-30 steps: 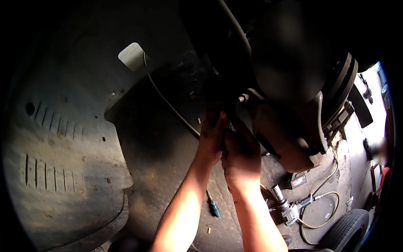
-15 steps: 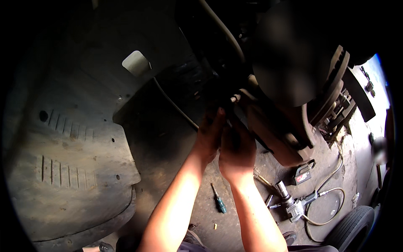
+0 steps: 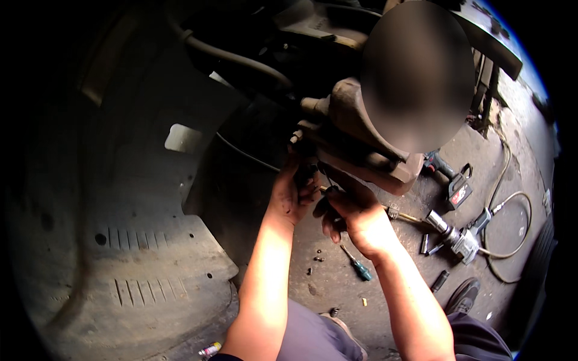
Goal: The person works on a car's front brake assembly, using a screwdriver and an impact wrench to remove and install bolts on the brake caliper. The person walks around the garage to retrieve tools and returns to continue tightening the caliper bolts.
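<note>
Both arms reach up into the shadow beneath a vehicle. My left hand [image 3: 284, 194] has its fingers curled beside a rusty metal arm [image 3: 376, 171]; what they grip, if anything, is lost in the dark. Close on its right, my right hand [image 3: 355, 216] has thumb and fingers closed round a small dark piece with a brass-coloured end [image 3: 326, 189]. Just above my left hand, a pale threaded fitting [image 3: 295, 136] sticks out of the metalwork. A thin cable [image 3: 247, 153] runs down toward my left wrist.
A slotted panel [image 3: 150, 259] fills the left. On the floor lie a green-handled screwdriver [image 3: 361, 269], small dark parts [image 3: 318, 259], an air impact wrench [image 3: 463, 243] with its hose [image 3: 530, 231], and a cordless tool [image 3: 454, 180]. A blurred oval hides the upper right.
My hands, close together before, are now slightly apart, the right turned with its fingers showing. The view has shifted, so the vehicle parts sit further left and more floor shows.
</note>
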Tool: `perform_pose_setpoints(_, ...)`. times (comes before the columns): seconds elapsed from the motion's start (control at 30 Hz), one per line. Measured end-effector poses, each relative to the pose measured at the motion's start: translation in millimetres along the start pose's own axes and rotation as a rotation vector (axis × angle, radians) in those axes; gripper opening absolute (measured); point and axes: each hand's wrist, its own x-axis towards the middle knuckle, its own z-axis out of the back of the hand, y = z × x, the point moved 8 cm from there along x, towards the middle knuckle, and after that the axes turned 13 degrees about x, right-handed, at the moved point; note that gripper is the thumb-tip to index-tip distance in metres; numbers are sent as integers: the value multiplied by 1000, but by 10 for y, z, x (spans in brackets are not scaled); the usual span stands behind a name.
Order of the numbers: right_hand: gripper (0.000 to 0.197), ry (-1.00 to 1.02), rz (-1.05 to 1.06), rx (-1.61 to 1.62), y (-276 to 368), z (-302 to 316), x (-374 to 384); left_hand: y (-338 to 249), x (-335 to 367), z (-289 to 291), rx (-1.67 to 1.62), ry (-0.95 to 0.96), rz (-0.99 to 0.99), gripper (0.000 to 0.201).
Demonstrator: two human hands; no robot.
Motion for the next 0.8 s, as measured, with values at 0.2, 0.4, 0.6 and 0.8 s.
perform_pose_setpoints(0.2, 48, -83, 234, -283, 106, 15, 31, -157, -52, -237, 73, -192, -135, 50)
perform_pose_setpoints(0.4, 40, -221, 268, -330, 63, 4, 67, -162, -61, -54, 188, -226, -16, 50)
perform_pose_setpoints(0.6, 55, -194, 307, -394, -84, -96, 92, -308, -165, -265, 203, -379, -177, 49)
perform_pose_setpoints(0.8, 59, -113, 422, -526, 75, -404, -137, -456, -231, -263, 141, -176, -226, 56)
